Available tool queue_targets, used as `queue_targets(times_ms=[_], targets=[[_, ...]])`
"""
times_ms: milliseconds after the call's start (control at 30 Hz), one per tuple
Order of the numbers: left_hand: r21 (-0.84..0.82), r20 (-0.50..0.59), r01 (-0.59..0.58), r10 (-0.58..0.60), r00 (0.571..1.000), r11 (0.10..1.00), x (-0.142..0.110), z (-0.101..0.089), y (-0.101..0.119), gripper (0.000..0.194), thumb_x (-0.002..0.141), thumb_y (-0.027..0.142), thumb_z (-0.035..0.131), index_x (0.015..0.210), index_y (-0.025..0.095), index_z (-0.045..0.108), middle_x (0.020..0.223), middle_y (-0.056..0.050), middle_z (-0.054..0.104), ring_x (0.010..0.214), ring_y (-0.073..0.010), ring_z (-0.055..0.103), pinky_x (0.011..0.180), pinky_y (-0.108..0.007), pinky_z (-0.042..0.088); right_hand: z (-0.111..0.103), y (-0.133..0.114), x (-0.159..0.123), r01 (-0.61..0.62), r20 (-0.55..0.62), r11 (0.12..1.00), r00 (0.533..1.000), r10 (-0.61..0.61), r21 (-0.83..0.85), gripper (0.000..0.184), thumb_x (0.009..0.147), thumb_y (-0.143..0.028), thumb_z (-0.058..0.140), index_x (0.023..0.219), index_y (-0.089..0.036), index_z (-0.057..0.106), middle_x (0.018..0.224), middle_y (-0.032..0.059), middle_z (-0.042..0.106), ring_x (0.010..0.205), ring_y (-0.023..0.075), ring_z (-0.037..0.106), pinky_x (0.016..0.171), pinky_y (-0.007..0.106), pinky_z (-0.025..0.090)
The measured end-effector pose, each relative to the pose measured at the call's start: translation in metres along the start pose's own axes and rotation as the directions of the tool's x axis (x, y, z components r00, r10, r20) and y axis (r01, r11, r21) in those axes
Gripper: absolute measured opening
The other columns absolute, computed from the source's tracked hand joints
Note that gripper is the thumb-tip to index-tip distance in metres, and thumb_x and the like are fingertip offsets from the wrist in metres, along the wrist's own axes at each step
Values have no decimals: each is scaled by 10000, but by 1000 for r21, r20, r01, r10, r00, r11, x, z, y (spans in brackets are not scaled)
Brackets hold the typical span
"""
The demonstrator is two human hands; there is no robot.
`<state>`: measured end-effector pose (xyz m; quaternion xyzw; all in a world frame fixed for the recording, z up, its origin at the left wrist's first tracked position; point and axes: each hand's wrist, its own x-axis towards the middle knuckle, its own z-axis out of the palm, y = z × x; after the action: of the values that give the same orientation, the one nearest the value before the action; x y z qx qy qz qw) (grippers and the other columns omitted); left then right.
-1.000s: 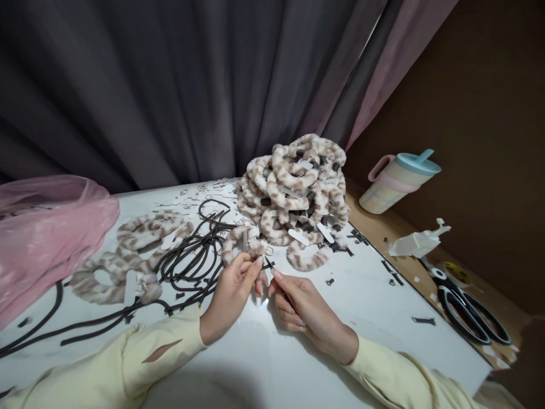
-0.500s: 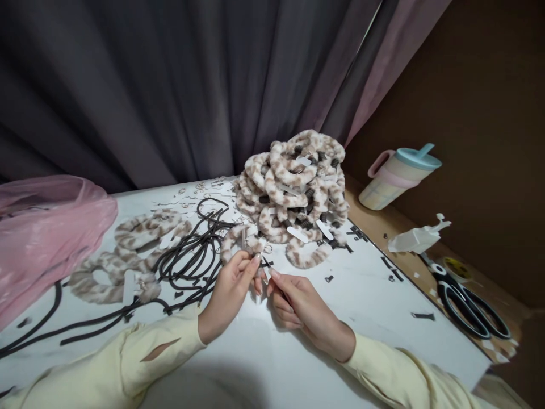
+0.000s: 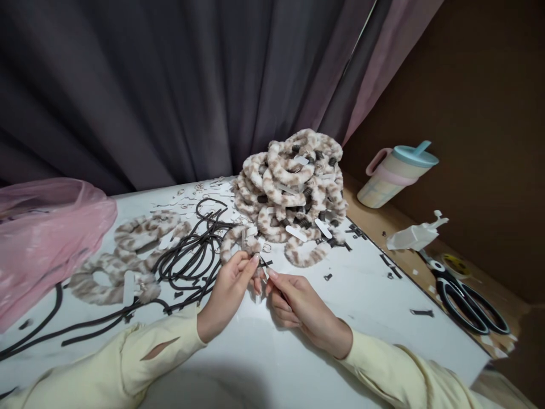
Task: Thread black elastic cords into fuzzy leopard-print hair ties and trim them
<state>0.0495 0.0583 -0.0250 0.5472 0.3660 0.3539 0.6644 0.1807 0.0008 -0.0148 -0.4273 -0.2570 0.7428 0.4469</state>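
My left hand (image 3: 230, 287) is closed in a pinch, thumb against the fingers, at the middle of the white table. Facing it, my right hand (image 3: 300, 304) has its thumb and index finger pressed together and the other fingers curled. Their tips nearly meet around something small; what each one grips is too small and hidden to name. A short dark piece (image 3: 266, 263) shows just above the fingertips. Right behind my left fingers is a fluffy brown-and-white loop (image 3: 232, 237) with a pale tab. Another fluffy loop (image 3: 304, 257) lies past my right hand.
A tall heap of fluffy loops (image 3: 289, 176) stands at the back. Black cord (image 3: 187, 258) lies coiled on the left, near more fluffy loops (image 3: 100, 278) and a pink plastic bag (image 3: 55, 227). At right are scissors (image 3: 462, 304), a white bottle (image 3: 413, 236) and a tumbler (image 3: 387, 179).
The right hand has shifted slightly left, bringing its fingertips closer to the left hand's. Both hands keep their pinch. The view has moved a little.
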Motion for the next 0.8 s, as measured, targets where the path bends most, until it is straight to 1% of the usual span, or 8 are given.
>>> queue_targets(times_ms=[133, 333, 500, 667, 800], targets=[[0, 13, 10, -10, 1000, 1000, 0, 0, 0, 262, 860, 391, 491, 720, 186, 405, 520, 52, 524, 500, -96, 518, 528, -209, 428, 0, 0, 0, -9, -31, 1000, 999, 10, 22, 427, 784, -559, 565, 679, -152, 489, 400, -129, 232, 322, 1, 126, 325, 161, 78], [-7, 26, 19, -18, 999, 1000, -1, 1, 2, 269, 863, 388, 488, 713, 181, 404, 527, 48, 524, 510, -94, 518, 536, -210, 438, 4, 0, -1, 0, -41, 998, 999, 2, 58, 456, 743, -585, 595, 661, -159, 455, 398, -133, 230, 321, -4, 115, 328, 167, 59], [-27, 19, 32, -32, 999, 999, -1, 2, 2, 276, 848, 403, 507, 714, 184, 404, 522, 50, 510, 497, -97, 506, 503, -212, 440, 5, 1, 0, 9, -7, 998, 1000, -9, 55, 435, 780, -581, 553, 721, -152, 508, 406, -128, 250, 314, 2, 121, 327, 174, 67], [-53, 13, 43, -42, 999, 998, -1, 2, 0, 284, 835, 416, 522, 718, 184, 406, 524, 48, 508, 484, -95, 496, 479, -209, 431, 5, 2, 1, 11, -20, 997, 1000, -10, 70, 441, 764, -592, 563, 708, -163, 484, 407, -125, 272, 312, 3, 130, 329, 175, 73], [-44, 7, 36, -36, 999, 998, 0, 2, -1, 275, 840, 411, 516, 733, 181, 411, 531, 46, 512, 491, -96, 496, 488, -212, 433, 4, 2, 1, 2, -27, 998, 1000, 0, 67, 401, 786, -540, 568, 695, -159, 484, 402, -128, 264, 312, 2, 131, 332, 174, 77]])
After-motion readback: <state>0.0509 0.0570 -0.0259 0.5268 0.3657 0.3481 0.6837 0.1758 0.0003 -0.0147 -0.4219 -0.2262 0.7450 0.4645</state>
